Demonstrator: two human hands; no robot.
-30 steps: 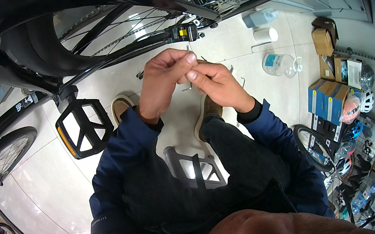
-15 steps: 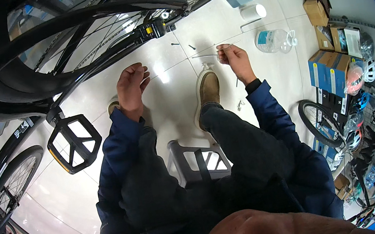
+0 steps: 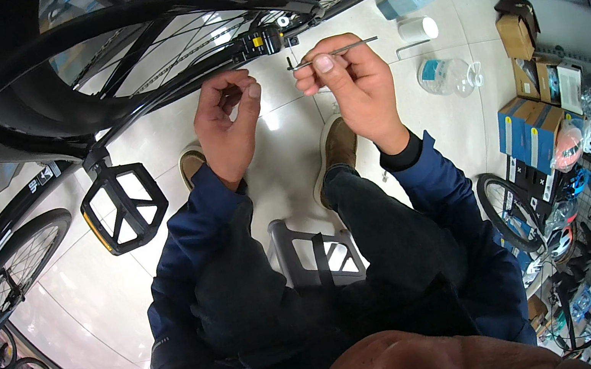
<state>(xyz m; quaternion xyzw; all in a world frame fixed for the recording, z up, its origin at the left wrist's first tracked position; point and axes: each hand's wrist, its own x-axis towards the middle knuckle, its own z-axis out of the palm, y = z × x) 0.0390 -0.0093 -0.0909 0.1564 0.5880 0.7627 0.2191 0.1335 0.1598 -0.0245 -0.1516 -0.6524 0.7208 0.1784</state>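
My right hand point(image 3: 353, 83) pinches a thin metal hex key point(image 3: 354, 44) between thumb and fingers, its long shaft pointing right. At the key's left end is a small dark piece point(image 3: 290, 64) that looks like a bolt; I cannot tell whether it is fitted on the key. To the left, my left hand point(image 3: 228, 122) is closed, thumb tip close to the curled fingertips; anything between them is too small or hidden to make out. Just beyond both hands lies the black bicycle frame tube point(image 3: 201, 76), with a black and yellow fitting point(image 3: 262, 42) on it.
A bicycle pedal point(image 3: 125, 209) sticks out at the left. On the floor to the right are a clear plastic jug point(image 3: 445, 77), a white cup point(image 3: 418, 29) and another hex key point(image 3: 413, 48). A grey stool point(image 3: 295, 254) is between my legs. Boxes point(image 3: 531, 132) and helmets line the right side.
Both hands have risen closer to the bicycle tube and toward each other. The hex key has come up with my right hand, the small dark piece now at its end. The view has shifted slightly.
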